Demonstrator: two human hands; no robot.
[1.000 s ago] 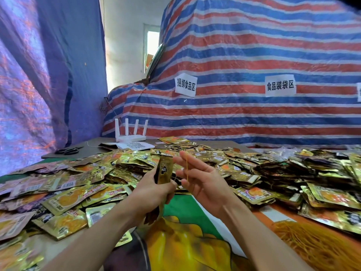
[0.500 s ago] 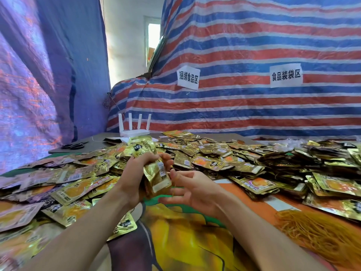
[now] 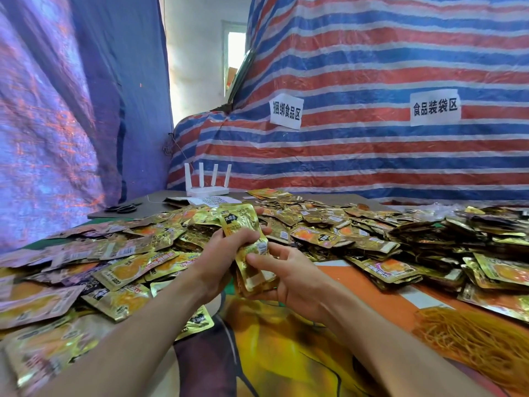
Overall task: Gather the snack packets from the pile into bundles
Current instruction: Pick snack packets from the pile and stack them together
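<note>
A stack of gold snack packets [image 3: 246,242] stands upright between both hands above the table. My left hand [image 3: 220,253] grips the stack around its upper middle, fingers curled over the front. My right hand [image 3: 289,279] cups the stack's lower end, thumb lying across its front. A wide pile of loose gold and orange packets [image 3: 137,267] covers the table to the left, and more packets [image 3: 380,242] spread to the right and behind. I cannot make out a rubber band on the stack.
A heap of yellow rubber bands [image 3: 469,336] lies at the right front. A white router [image 3: 207,187] and black scissors [image 3: 123,208] sit at the table's far left. Striped tarpaulin [image 3: 372,67] with two paper signs hangs behind.
The right hand went from spread open, with a rubber band stretched on its fingers, to holding the stack's lower end. The left hand raised the stack and turned its face toward me.
</note>
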